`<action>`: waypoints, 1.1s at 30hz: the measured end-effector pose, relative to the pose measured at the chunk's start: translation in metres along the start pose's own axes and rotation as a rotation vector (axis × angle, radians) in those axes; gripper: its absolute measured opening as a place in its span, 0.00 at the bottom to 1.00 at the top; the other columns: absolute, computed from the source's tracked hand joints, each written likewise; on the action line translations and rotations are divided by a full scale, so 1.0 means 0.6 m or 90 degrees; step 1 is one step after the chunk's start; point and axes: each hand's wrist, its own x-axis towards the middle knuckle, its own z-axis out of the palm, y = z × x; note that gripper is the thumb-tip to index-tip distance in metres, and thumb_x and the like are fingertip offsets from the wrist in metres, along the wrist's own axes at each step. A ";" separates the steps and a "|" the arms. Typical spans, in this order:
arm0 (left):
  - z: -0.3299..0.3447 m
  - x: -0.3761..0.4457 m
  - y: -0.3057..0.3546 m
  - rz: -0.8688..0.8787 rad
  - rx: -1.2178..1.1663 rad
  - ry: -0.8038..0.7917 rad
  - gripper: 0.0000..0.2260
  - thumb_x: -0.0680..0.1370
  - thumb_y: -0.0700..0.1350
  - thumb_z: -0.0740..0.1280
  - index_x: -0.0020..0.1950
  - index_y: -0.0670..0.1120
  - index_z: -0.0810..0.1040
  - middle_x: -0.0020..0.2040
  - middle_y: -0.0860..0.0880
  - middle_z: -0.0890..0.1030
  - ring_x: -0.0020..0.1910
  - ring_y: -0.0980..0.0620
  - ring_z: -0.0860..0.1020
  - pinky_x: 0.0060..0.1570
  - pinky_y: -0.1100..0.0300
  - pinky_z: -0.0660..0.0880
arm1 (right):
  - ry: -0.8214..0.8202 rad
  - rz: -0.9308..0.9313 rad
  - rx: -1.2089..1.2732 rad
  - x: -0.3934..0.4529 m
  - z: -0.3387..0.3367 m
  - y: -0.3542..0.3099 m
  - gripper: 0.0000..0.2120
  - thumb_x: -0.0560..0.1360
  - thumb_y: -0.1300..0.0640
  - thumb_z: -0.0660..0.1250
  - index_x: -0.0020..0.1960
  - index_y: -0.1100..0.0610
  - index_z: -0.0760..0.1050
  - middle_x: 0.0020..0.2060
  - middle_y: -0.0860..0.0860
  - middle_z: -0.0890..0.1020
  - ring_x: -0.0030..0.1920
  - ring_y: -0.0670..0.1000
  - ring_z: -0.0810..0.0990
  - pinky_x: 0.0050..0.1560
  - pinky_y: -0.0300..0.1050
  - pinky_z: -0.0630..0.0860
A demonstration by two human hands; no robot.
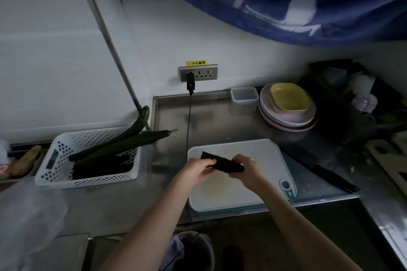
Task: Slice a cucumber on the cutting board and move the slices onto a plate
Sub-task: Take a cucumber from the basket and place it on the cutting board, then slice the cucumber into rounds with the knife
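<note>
Holding a dark cucumber [222, 161] over the white cutting board [264, 156], we grip it at both ends, left hand [197, 169] and right hand [247, 171] closed around it. Stacked plates [286, 116] sit behind on the steel surface [211, 116].

left hand [196, 169]: fingers curled, gripping | right hand [246, 171]: fingers curled, gripping | forearms bare, converging
</note>
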 end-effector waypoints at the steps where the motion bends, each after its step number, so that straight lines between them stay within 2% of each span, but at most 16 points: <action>1: 0.006 0.009 -0.003 -0.008 -0.025 -0.001 0.15 0.76 0.30 0.64 0.63 0.32 0.69 0.60 0.35 0.75 0.60 0.41 0.75 0.53 0.54 0.74 | 0.002 -0.006 -0.025 0.011 -0.011 0.012 0.16 0.69 0.60 0.74 0.55 0.57 0.74 0.51 0.55 0.79 0.51 0.56 0.78 0.50 0.48 0.75; 3: 0.013 0.037 -0.014 0.010 0.002 0.023 0.06 0.75 0.28 0.65 0.51 0.34 0.72 0.50 0.36 0.76 0.53 0.43 0.78 0.52 0.55 0.75 | 0.001 -0.010 -0.057 0.028 -0.026 0.034 0.15 0.70 0.61 0.73 0.55 0.56 0.75 0.50 0.54 0.78 0.51 0.55 0.78 0.52 0.49 0.76; 5: 0.017 0.063 -0.025 0.060 0.138 0.071 0.09 0.72 0.28 0.68 0.40 0.38 0.70 0.40 0.41 0.73 0.43 0.44 0.77 0.47 0.57 0.75 | -0.008 -0.015 -0.084 0.040 -0.034 0.051 0.13 0.71 0.60 0.72 0.55 0.54 0.75 0.49 0.53 0.79 0.50 0.54 0.78 0.52 0.50 0.76; 8: 0.027 0.081 -0.040 0.168 0.489 0.155 0.11 0.67 0.35 0.72 0.43 0.38 0.72 0.33 0.48 0.69 0.39 0.47 0.76 0.30 0.64 0.68 | -0.021 -0.034 -0.131 0.051 -0.035 0.071 0.12 0.73 0.58 0.69 0.55 0.52 0.75 0.49 0.51 0.80 0.50 0.53 0.79 0.52 0.48 0.77; 10: 0.033 0.082 -0.051 0.244 0.608 0.168 0.13 0.67 0.38 0.73 0.44 0.40 0.70 0.35 0.49 0.71 0.41 0.47 0.76 0.27 0.63 0.62 | -0.012 -0.046 -0.161 0.053 -0.030 0.080 0.12 0.75 0.57 0.67 0.57 0.51 0.73 0.50 0.50 0.80 0.51 0.52 0.79 0.52 0.47 0.77; 13: 0.047 0.069 -0.063 0.294 0.731 0.215 0.16 0.72 0.45 0.72 0.50 0.44 0.67 0.42 0.49 0.73 0.45 0.47 0.76 0.36 0.59 0.66 | 0.019 -0.072 -0.195 0.054 -0.024 0.094 0.14 0.76 0.57 0.65 0.61 0.50 0.72 0.55 0.49 0.79 0.55 0.51 0.78 0.56 0.47 0.77; 15: 0.057 0.059 -0.064 0.281 0.859 0.264 0.20 0.72 0.49 0.71 0.57 0.44 0.67 0.48 0.47 0.75 0.51 0.46 0.76 0.40 0.56 0.69 | 0.007 -0.091 -0.201 0.058 -0.024 0.105 0.18 0.76 0.58 0.64 0.65 0.50 0.69 0.61 0.50 0.76 0.62 0.52 0.75 0.61 0.49 0.75; 18: 0.076 0.052 -0.059 0.312 1.048 0.312 0.26 0.71 0.53 0.71 0.63 0.46 0.65 0.58 0.46 0.71 0.58 0.46 0.71 0.50 0.54 0.71 | -0.039 -0.096 -0.198 0.065 -0.032 0.110 0.23 0.77 0.59 0.64 0.70 0.52 0.64 0.70 0.52 0.69 0.70 0.54 0.67 0.69 0.52 0.67; 20: 0.090 0.057 -0.060 0.393 1.149 0.279 0.26 0.72 0.53 0.71 0.65 0.47 0.65 0.62 0.46 0.68 0.62 0.46 0.67 0.57 0.54 0.67 | -0.063 -0.105 -0.191 0.068 -0.040 0.113 0.25 0.78 0.58 0.64 0.73 0.53 0.61 0.73 0.52 0.64 0.73 0.53 0.62 0.73 0.53 0.61; 23: 0.116 0.070 -0.064 0.456 1.196 0.154 0.26 0.73 0.52 0.69 0.68 0.48 0.66 0.65 0.48 0.69 0.65 0.47 0.67 0.64 0.54 0.62 | -0.077 -0.117 -0.142 0.067 -0.052 0.129 0.27 0.79 0.55 0.62 0.75 0.53 0.57 0.76 0.50 0.59 0.76 0.51 0.54 0.76 0.49 0.52; 25: 0.129 0.081 -0.064 0.476 1.185 0.133 0.23 0.75 0.52 0.67 0.68 0.48 0.67 0.65 0.49 0.72 0.64 0.48 0.69 0.65 0.55 0.61 | -0.014 -0.110 -0.091 0.064 -0.067 0.147 0.24 0.80 0.53 0.59 0.74 0.51 0.59 0.74 0.49 0.62 0.75 0.50 0.58 0.75 0.49 0.56; 27: 0.132 0.091 -0.062 0.484 1.162 0.125 0.22 0.76 0.50 0.66 0.69 0.49 0.68 0.65 0.49 0.72 0.64 0.49 0.70 0.66 0.55 0.62 | 0.101 -0.078 -0.090 0.061 -0.089 0.175 0.20 0.80 0.52 0.58 0.72 0.50 0.63 0.71 0.49 0.67 0.71 0.50 0.65 0.71 0.50 0.63; 30: 0.129 0.104 -0.060 0.475 1.088 0.083 0.21 0.76 0.44 0.66 0.69 0.49 0.69 0.64 0.49 0.74 0.63 0.49 0.72 0.64 0.54 0.67 | 0.228 0.052 -0.199 0.060 -0.129 0.228 0.20 0.80 0.53 0.57 0.71 0.54 0.62 0.70 0.55 0.67 0.69 0.56 0.66 0.68 0.54 0.65; 33: 0.132 0.111 -0.056 0.458 1.037 0.070 0.20 0.75 0.42 0.67 0.67 0.48 0.72 0.62 0.48 0.77 0.61 0.47 0.74 0.61 0.54 0.70 | 0.218 0.217 -0.304 0.054 -0.157 0.273 0.23 0.80 0.48 0.56 0.73 0.50 0.57 0.70 0.60 0.63 0.68 0.61 0.63 0.65 0.58 0.64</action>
